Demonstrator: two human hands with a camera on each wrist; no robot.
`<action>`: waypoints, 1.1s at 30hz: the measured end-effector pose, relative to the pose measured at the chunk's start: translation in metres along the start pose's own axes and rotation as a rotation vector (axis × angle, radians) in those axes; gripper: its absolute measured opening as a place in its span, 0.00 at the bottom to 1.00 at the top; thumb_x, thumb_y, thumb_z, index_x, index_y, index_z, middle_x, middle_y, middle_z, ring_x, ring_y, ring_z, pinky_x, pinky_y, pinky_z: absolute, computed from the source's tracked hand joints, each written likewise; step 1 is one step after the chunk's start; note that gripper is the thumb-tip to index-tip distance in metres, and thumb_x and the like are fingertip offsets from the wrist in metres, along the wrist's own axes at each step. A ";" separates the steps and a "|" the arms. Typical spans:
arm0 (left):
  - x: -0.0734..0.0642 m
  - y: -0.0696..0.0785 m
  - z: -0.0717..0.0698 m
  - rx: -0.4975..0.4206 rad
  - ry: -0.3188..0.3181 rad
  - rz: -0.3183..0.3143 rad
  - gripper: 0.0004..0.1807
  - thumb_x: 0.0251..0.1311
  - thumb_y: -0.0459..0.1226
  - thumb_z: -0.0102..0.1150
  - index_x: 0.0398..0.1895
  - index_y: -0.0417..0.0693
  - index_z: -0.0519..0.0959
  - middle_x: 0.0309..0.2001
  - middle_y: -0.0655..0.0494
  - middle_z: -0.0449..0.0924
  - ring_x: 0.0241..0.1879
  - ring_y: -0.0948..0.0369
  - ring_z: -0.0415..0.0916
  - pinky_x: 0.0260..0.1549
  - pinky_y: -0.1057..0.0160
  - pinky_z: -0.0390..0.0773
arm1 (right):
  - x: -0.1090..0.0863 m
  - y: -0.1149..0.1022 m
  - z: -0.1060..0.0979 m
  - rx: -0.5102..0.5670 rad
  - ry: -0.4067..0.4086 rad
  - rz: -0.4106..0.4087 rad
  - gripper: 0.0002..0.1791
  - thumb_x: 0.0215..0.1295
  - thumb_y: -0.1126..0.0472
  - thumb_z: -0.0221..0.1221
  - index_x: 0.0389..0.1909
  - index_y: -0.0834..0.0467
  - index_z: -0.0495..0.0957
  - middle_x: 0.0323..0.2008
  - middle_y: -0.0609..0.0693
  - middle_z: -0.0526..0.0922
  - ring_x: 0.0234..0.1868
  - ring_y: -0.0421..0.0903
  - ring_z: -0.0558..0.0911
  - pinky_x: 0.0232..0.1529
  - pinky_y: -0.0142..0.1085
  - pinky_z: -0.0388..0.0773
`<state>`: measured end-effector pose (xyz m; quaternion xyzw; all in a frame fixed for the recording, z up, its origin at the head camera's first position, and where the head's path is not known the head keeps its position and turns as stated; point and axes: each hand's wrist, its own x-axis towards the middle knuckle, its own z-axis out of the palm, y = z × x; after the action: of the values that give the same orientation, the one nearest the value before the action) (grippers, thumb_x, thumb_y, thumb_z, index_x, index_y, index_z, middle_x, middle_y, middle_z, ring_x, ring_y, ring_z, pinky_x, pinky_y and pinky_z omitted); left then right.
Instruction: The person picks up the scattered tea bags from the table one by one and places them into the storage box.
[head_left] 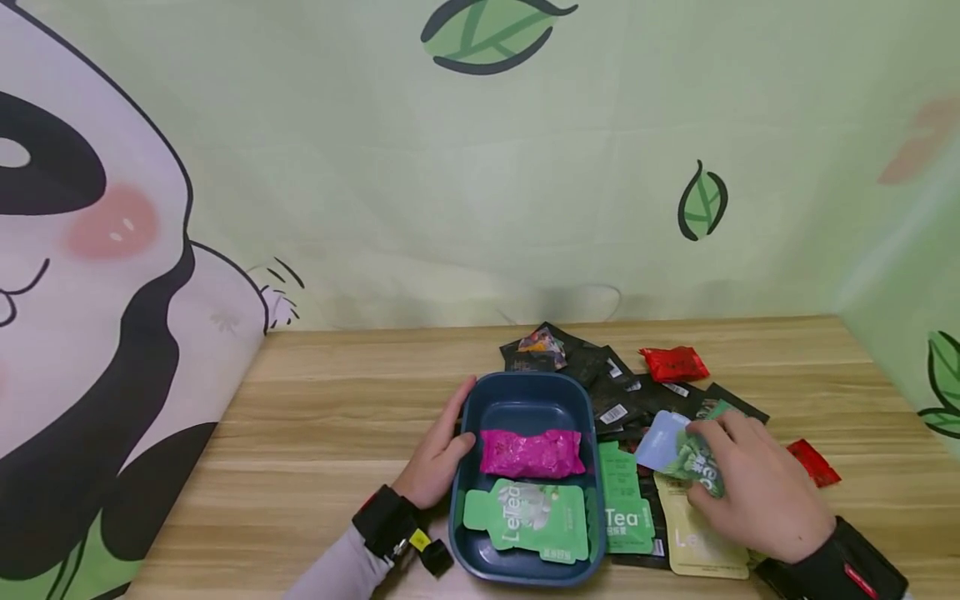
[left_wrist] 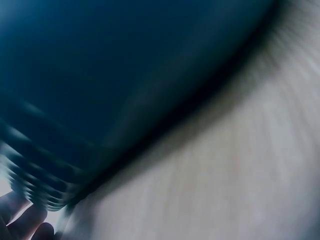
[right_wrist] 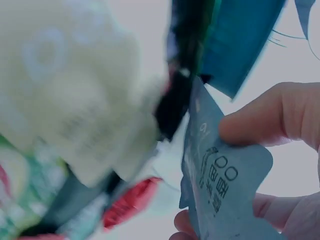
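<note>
A dark blue plastic box (head_left: 531, 578) stands on the table in the head view. In it lie a bright pink wrapped packet (head_left: 531, 453) and a green LeTea tea sachet (head_left: 528, 518). My left hand (head_left: 438, 454) grips the box's left wall, thumb over the rim and fingers along the outside. To the right of the box, above the pile, my right hand (head_left: 765, 483) pinches a pale blue and green tea sachet (head_left: 667, 442). The right wrist view shows this sachet (right_wrist: 215, 185), printed with dark text, between thumb and fingers.
Black sachets (head_left: 611, 392) spread behind and right of the box. A green sachet (head_left: 624, 500) and a cream sachet (head_left: 697, 533) lie beside it. Red packets lie at the back (head_left: 673, 364) and at the right (head_left: 814, 462). Bare wood table (head_left: 322, 417) extends to the left.
</note>
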<state>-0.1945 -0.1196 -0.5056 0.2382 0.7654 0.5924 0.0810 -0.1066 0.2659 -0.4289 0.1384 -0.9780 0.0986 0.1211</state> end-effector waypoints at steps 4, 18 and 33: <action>0.000 0.000 0.000 0.016 0.001 0.013 0.38 0.71 0.32 0.37 0.83 0.60 0.44 0.79 0.63 0.49 0.75 0.59 0.53 0.69 0.50 0.58 | 0.004 -0.001 -0.015 0.008 0.066 -0.041 0.30 0.40 0.56 0.68 0.49 0.62 0.80 0.38 0.50 0.75 0.34 0.44 0.70 0.32 0.39 0.71; 0.001 -0.001 0.000 0.018 0.001 0.012 0.38 0.71 0.32 0.37 0.82 0.63 0.44 0.79 0.63 0.49 0.75 0.59 0.53 0.69 0.50 0.58 | 0.035 -0.069 -0.014 0.196 -0.051 -0.201 0.28 0.46 0.50 0.69 0.53 0.49 0.80 0.46 0.39 0.73 0.43 0.36 0.71 0.44 0.36 0.77; 0.001 0.001 -0.001 0.051 0.011 0.007 0.39 0.70 0.32 0.38 0.83 0.59 0.44 0.79 0.66 0.47 0.75 0.61 0.52 0.70 0.50 0.56 | 0.043 -0.122 0.029 0.386 -0.291 -0.413 0.27 0.52 0.50 0.65 0.57 0.44 0.76 0.51 0.35 0.71 0.49 0.34 0.69 0.54 0.39 0.74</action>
<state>-0.1949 -0.1195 -0.5043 0.2398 0.7798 0.5743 0.0685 -0.1167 0.1335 -0.4252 0.3671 -0.8995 0.2348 -0.0313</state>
